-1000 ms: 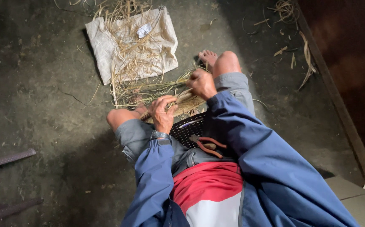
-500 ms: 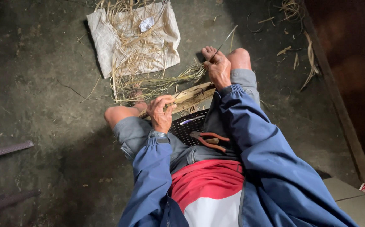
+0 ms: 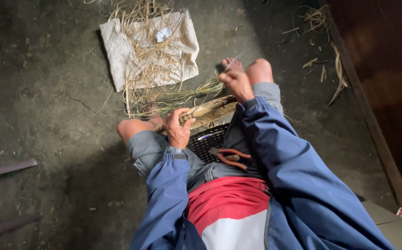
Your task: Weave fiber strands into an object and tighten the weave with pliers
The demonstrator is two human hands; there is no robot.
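Here, seated on concrete floor [image 3: 34, 106], legs spread, viewed from above. Two hands in view, both at work on one bundle of dry straw [image 3: 210, 111] lying across the lap between the knees.

Left hand [image 3: 179, 127]: clenched around the near end of the bundle, fingers wrapped over, knuckles up. Right hand [image 3: 236, 82]: raised beyond the far end of the bundle, pinched on one thin strand [image 3: 233, 62] drawn up and away; strand taut, slanting toward the upper right. Grip at fingertips only, palm not on the bundle.

Fanned loose end of straw [image 3: 178, 95] spreading left from the bundle toward the cloth, touching floor.

One black mesh basket [image 3: 206, 141] in the lap, just below the bundle, partly covered by the left wrist and the right sleeve. One pair of pliers [image 3: 228, 157] with orange-red handles lying on the basket, jaws toward the left hand, not touched by either hand.

One pale cloth sack [image 3: 117, 51] flat on floor toward the upper middle, well beyond the knees; loose straw heaped on it, one small whitish scrap [image 3: 163, 33] on top.

Scattered straw bits [image 3: 321, 69] on floor near the upper right, beside one dark wooden plank edge [image 3: 363, 111]. Two dark bars [image 3: 6, 169] at the left edge of the floor.
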